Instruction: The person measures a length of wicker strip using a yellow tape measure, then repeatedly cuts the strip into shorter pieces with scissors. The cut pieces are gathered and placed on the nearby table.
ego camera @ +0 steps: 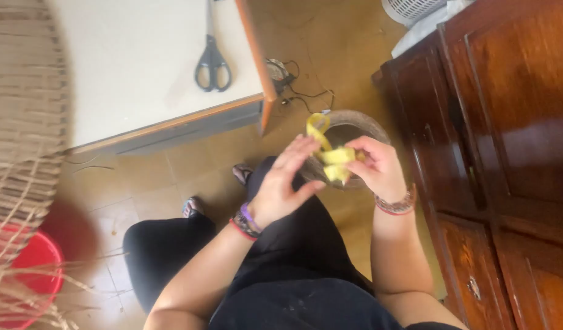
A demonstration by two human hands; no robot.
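My two hands meet above my lap, working a yellow strip (330, 153) that is folded into a small bundle with one loop sticking up. My right hand (379, 168) pinches the bundle between thumb and fingers. My left hand (284, 186) touches the strip's left side with spread fingers, thumb pointing toward the bundle. Bead bracelets sit on both wrists. Just behind the hands a round brown woven basket (361, 122) rests on the floor, partly hidden by them.
Black scissors (212, 64) lie on a pale table (135, 67) at upper left. A dark wooden cabinet (507, 153) fills the right side. A woven straw piece (19, 122) hangs at left above a red bucket (31, 275). Cables (300, 91) lie on the floor tiles.
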